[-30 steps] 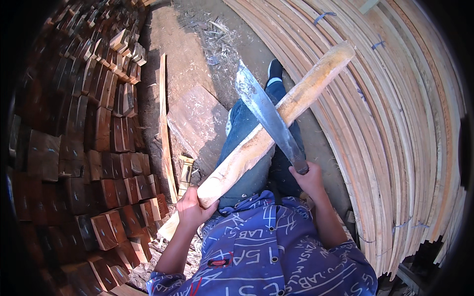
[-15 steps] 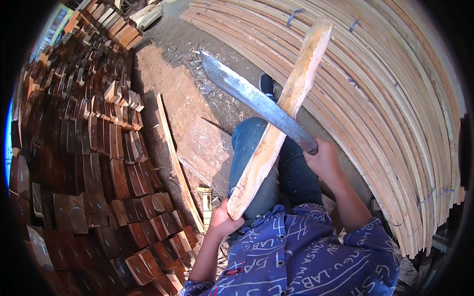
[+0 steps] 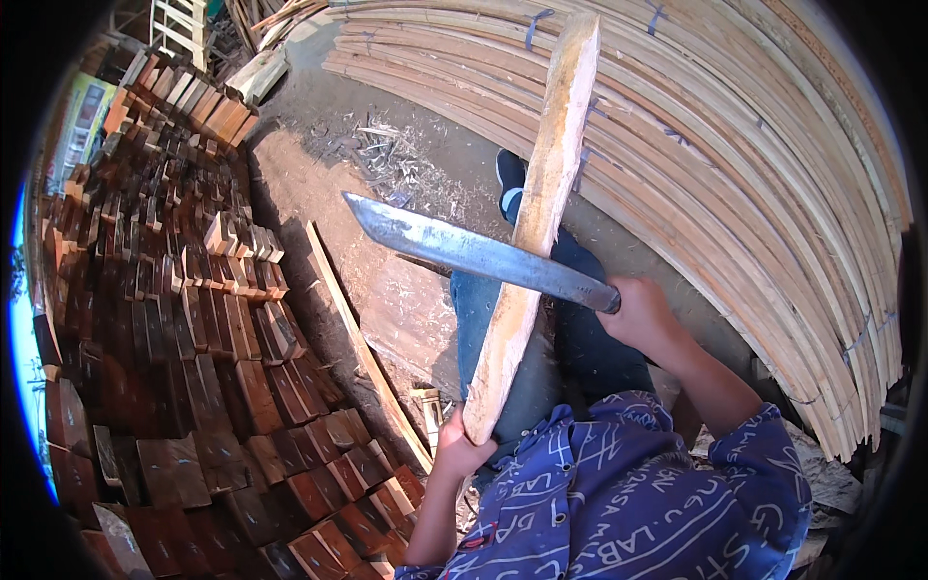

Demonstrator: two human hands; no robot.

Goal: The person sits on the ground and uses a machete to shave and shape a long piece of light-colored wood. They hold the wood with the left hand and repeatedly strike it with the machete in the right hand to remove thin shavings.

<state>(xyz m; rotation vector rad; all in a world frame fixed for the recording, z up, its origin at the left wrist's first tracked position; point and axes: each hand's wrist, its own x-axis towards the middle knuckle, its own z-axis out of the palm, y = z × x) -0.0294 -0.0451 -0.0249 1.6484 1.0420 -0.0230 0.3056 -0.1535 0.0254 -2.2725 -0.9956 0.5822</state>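
Head view: your left hand point(image 3: 462, 447) has grip closed round lower end of long pale wooden stave point(image 3: 534, 227), stave slanting up and away over your jeans-clad legs point(image 3: 580, 338). Your right hand point(image 3: 640, 311) has grip wrapped tight on handle of big machete point(image 3: 474, 253), blade crossing stave, tip pointing left. To your left: stacked dark wooden blocks point(image 3: 184, 338), close. To your right: bundled curved pale slats point(image 3: 754, 184). Loose plank point(image 3: 362, 343) and wood shavings point(image 3: 387, 164) on dirt ground beside legs.
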